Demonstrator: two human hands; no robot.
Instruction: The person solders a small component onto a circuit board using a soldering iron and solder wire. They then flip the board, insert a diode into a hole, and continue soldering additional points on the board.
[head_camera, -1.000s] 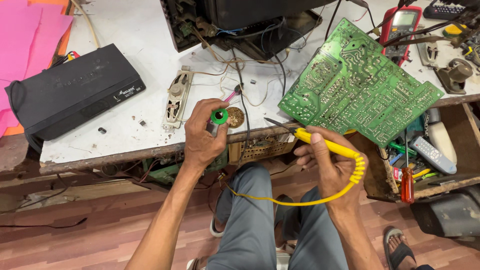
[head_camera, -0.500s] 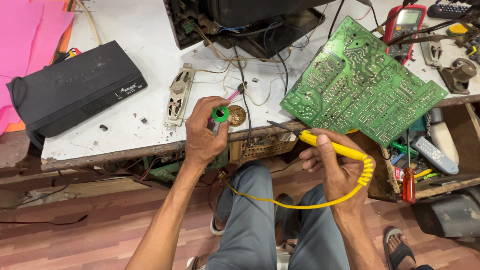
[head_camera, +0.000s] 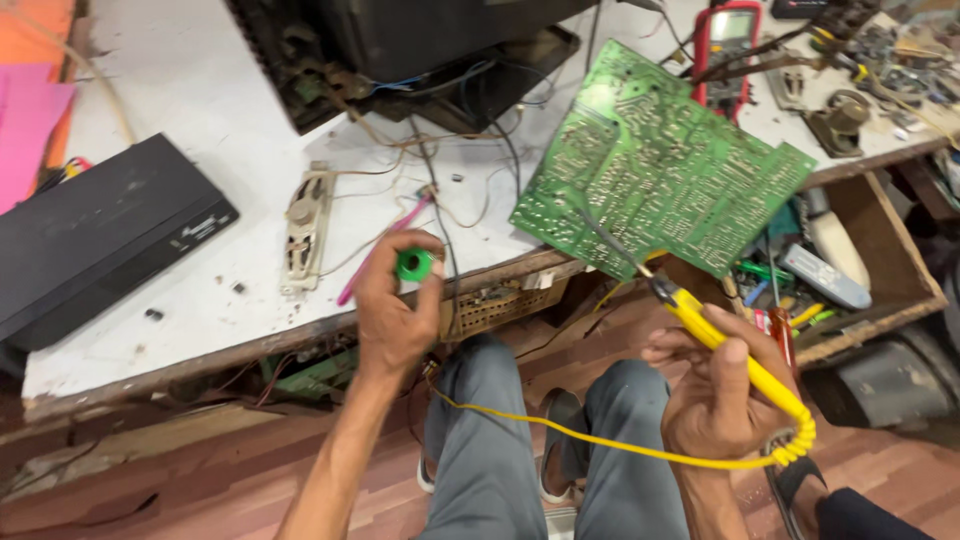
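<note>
While you sit at the bench with both hands raised, this is how things stand.

Step in hand: your soldering iron (head_camera: 735, 355) has its dark tip against the lower edge of the green circuit board (head_camera: 660, 165), so you appear to be working a joint on its solder side.
Right hand (head_camera: 715, 395): fingers curled shut around the iron's yellow handle, thumb laid along the top.
Left hand (head_camera: 392, 315): fingertips pinched on a small green spool (head_camera: 413, 264), probably solder, held at the table's front edge and well apart from the board.
Next move, as a judgement: the spool's wire would need bringing across to the tip; steady the iron meanwhile.
Board: flat, rigid, tilted, overhanging the white table (head_camera: 200, 110), its face dense with pale traces.
Iron cord: yellow, smooth, coiled at the handle's end, draped across your lap.
Table: scuffed and stained, with a matte black box (head_camera: 95, 235) on its left.
</note>
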